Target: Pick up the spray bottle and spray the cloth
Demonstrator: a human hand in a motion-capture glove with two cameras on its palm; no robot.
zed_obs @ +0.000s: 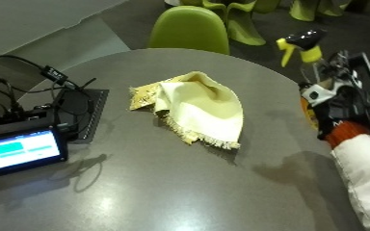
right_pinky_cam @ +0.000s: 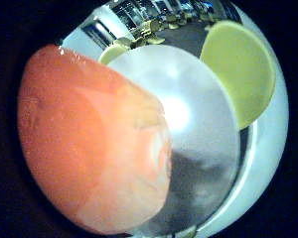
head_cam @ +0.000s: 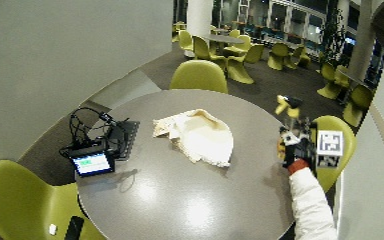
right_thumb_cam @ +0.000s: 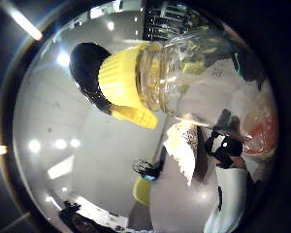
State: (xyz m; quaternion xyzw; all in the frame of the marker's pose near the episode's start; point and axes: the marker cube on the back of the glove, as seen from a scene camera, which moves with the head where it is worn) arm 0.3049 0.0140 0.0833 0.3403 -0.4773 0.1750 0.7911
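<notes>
A clear spray bottle (zed_obs: 303, 48) with a yellow trigger and black cap is lifted off the round grey table (zed_obs: 172, 187), near its right edge. My gloved right hand (zed_obs: 342, 106) grips its body, nozzle pointing left toward the cloth. The cream cloth (zed_obs: 198, 103) with fringed edges lies crumpled at the table's middle, apart from the bottle. In the thumb side palm view the yellow collar and clear neck of the bottle (right_thumb_cam: 136, 82) loom close, with the cloth (right_thumb_cam: 184, 145) beyond. The bottle's orange-tinted lower part (right_pinky_cam: 89, 139) fills the little finger side view.
A small screen device (zed_obs: 21, 149) with tangled cables and a black pad (zed_obs: 85, 113) sit at the table's left edge. A green chair (zed_obs: 188, 29) stands behind the table, another chair (head_cam: 335, 145) is beside my arm, and one chair (head_cam: 19, 200) is at the front left.
</notes>
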